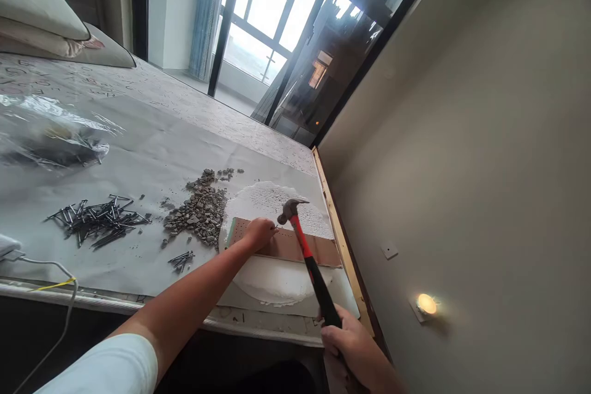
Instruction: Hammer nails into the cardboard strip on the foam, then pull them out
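My right hand (348,341) is wrapped round the black grip of a claw hammer (307,243) with a red neck. The hammer's metal head is raised just right of my left hand (260,234). On a brown wooden board (300,247), my left hand is closed in a pinch; a nail (276,228) shows small at its fingertips. Rows of small dark dots mark the board's left end. Under the board lies a round white foam piece (277,283) with a rough, crumbly surface.
Grey gravel (198,209) is heaped left of the board. A pile of nails (99,220) and a smaller bunch of nails (181,260) lie on the grey sheet (152,154). Clear plastic bag (50,135) at left; white cable (69,301) at the front edge; wooden rail (339,221) and wall at right.
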Available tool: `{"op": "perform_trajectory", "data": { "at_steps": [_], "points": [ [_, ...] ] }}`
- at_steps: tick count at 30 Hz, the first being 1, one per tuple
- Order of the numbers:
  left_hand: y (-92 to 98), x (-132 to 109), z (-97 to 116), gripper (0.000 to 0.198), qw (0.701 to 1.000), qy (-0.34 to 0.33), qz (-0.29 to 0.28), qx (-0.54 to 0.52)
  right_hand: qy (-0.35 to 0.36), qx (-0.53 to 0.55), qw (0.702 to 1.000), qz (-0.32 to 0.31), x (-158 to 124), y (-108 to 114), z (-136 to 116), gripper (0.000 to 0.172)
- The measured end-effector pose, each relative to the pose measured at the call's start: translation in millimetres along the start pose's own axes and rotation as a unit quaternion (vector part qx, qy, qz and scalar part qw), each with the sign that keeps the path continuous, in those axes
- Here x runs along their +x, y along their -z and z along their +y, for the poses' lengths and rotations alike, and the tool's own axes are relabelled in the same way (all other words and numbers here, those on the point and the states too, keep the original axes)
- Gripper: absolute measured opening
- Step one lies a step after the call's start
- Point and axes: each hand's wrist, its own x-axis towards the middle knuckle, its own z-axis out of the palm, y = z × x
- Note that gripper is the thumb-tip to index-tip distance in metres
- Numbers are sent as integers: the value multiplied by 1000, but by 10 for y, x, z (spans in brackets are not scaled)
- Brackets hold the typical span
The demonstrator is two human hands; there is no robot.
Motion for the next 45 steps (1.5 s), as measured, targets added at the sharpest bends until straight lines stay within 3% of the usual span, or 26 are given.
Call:
{"op": "perform_trajectory", "data": {
  "at_steps": [4, 10, 15, 20, 26, 34, 40, 45],
  "points": [
    [18, 0, 11, 32, 1000, -13, -1, 10, 55, 5, 998, 35, -16, 66, 9, 22],
    [7, 15, -5, 31, 1000, 0, -6, 7, -5, -38, 999, 18, 97, 53, 81, 19],
    [-14, 34, -18, 32, 1000, -7, -2, 4, 50, -32, 998, 38, 48, 61, 43, 17],
    [3, 29, 0, 28, 1000, 15, 0, -20, -4, -40, 999, 22, 88, 11, 89, 16],
    [16, 21, -1, 31, 1000, -4, -6, 1, 27, -47, 998, 39, 64, 18, 82, 11],
    [6, 13, -5, 29, 1000, 2, -6, -4, 7, -55, 998, 18, 48, -27, 60, 9],
    [28, 22, -24, 22, 999, 12, -10, -34, 18, -43, 999, 22, 76, -17, 97, 11],
    [101, 11, -129, 17, 992, -31, -20, -121, -15, -22, 1000, 5, 151, -50, 195, 16]
  ]
}}
